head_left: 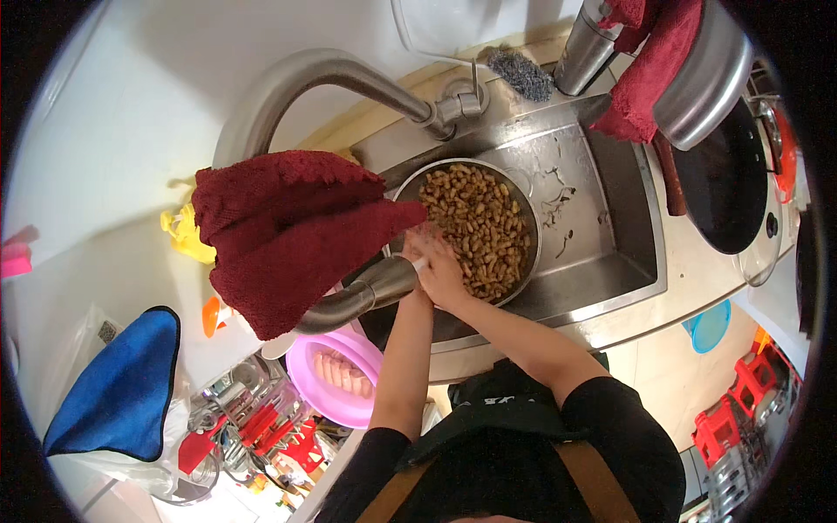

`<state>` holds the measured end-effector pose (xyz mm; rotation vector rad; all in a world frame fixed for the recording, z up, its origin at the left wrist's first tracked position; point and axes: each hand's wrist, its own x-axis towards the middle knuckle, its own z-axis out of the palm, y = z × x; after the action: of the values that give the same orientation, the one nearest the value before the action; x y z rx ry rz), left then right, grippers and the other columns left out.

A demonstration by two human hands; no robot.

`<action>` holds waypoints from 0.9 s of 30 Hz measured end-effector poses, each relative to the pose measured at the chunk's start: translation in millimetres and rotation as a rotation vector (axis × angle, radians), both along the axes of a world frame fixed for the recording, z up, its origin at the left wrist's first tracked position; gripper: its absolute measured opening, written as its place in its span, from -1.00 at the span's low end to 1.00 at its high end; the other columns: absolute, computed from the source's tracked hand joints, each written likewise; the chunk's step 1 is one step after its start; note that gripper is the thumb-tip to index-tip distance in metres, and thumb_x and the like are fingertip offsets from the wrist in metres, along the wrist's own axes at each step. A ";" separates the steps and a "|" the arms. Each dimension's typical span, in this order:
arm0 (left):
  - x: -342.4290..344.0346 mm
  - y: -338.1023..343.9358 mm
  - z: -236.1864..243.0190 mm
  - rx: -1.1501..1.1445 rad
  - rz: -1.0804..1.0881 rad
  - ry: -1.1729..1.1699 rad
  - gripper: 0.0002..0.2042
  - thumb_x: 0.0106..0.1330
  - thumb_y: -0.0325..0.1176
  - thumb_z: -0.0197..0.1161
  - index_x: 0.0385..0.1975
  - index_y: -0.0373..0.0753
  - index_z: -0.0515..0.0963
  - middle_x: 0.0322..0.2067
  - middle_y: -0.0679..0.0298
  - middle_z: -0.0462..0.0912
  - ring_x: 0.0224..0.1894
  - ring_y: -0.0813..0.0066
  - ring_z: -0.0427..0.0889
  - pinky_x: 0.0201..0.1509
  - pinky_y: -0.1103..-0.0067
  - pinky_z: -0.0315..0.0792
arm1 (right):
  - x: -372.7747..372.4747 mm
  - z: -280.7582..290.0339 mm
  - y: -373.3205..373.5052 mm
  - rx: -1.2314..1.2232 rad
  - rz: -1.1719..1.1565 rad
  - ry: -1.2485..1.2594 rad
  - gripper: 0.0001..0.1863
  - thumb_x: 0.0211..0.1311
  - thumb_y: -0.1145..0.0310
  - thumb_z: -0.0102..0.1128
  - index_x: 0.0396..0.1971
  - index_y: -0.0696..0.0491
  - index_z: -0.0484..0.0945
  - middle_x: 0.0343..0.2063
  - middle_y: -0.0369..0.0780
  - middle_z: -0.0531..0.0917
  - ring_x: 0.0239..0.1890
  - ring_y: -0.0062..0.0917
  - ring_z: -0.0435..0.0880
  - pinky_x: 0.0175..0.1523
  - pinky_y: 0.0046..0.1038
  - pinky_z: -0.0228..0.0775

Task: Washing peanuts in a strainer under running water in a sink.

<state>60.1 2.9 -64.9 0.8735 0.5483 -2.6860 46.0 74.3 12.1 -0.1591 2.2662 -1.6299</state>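
Observation:
A round metal basin (pixel 534 218) stands in the left part of the sink, full of brown pieces that look like peanuts in their shells (pixel 479 218). My two hands meet at its near left edge, right by the tap's spout (pixel 388 283), where water seems to run over them. My right hand (pixel 443 275) lies against my left hand (pixel 411 247), its back partly showing. Water and blur smear the fingers of both, and the spout covers part of the left. A dark red towel (pixel 296 235) drapes over the tap's curved neck, close above my left hand.
Wet dark scraps lie on the steel sink (pixel 602 270) floor, right of the basin. A steel scourer (pixel 520 74) sits behind it. A black pan (pixel 724 179) is at the right, a pink bowl (pixel 301 383) at lower left, and a blue cloth (pixel 122 392) farther left.

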 end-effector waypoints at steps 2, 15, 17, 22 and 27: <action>-22.0 28.6 31.5 -0.286 -0.327 -0.302 -0.62 0.26 -0.11 -0.12 0.02 -0.12 0.27 0.00 0.26 0.32 0.03 0.36 0.30 0.05 0.46 0.22 | -10.8 -12.9 12.7 0.092 -0.003 -0.026 -0.64 0.07 0.28 -0.09 -0.09 -0.03 0.41 0.00 -0.14 0.33 0.04 -0.17 0.27 0.10 -0.26 0.12; -43.8 32.3 85.7 -0.999 -0.941 -0.622 -0.62 0.27 -0.17 -0.08 0.06 -0.14 0.24 0.05 0.30 0.28 0.06 0.38 0.28 -0.05 0.47 0.33 | -43.0 -12.6 36.3 0.205 0.005 -0.184 -0.53 0.15 0.03 -0.26 -0.03 -0.03 0.36 0.11 -0.12 0.20 0.04 -0.18 0.28 0.08 -0.29 0.15; -29.3 20.5 61.3 -1.114 -1.020 -0.595 -0.65 0.26 -0.22 -0.04 0.02 -0.16 0.28 0.03 0.31 0.30 0.04 0.41 0.30 -0.12 0.50 0.36 | -56.4 -21.5 50.3 0.446 -0.096 -0.040 -0.60 0.11 0.06 -0.16 -0.18 -0.02 0.47 0.00 -0.10 0.33 -0.07 -0.22 0.40 -0.08 -0.29 0.30; -25.8 25.4 63.3 -1.174 -1.047 -0.661 -0.72 0.21 -0.36 0.05 -0.08 -0.24 0.35 -0.10 0.27 0.39 -0.10 0.46 0.40 -0.30 0.60 0.42 | -84.9 -77.0 88.6 0.751 -0.213 -0.077 -0.76 -0.03 0.17 0.10 -0.49 0.04 0.54 -0.42 -0.14 0.55 -0.40 -0.29 0.55 -0.38 -0.32 0.39; -22.3 22.7 68.5 -1.270 -1.035 -0.707 -0.67 0.18 -0.35 0.08 -0.05 -0.25 0.31 -0.10 0.22 0.37 -0.16 0.43 0.43 -0.28 0.59 0.42 | -99.1 -95.6 82.3 0.820 -0.183 -0.117 -0.75 -0.06 0.17 0.15 -0.52 0.06 0.52 -0.61 -0.16 0.55 -0.52 -0.26 0.55 -0.42 -0.29 0.38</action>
<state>37.8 25.6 3.6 1.6464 -1.9296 -2.2066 -53.1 156.7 -83.6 0.3428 2.6977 -0.6354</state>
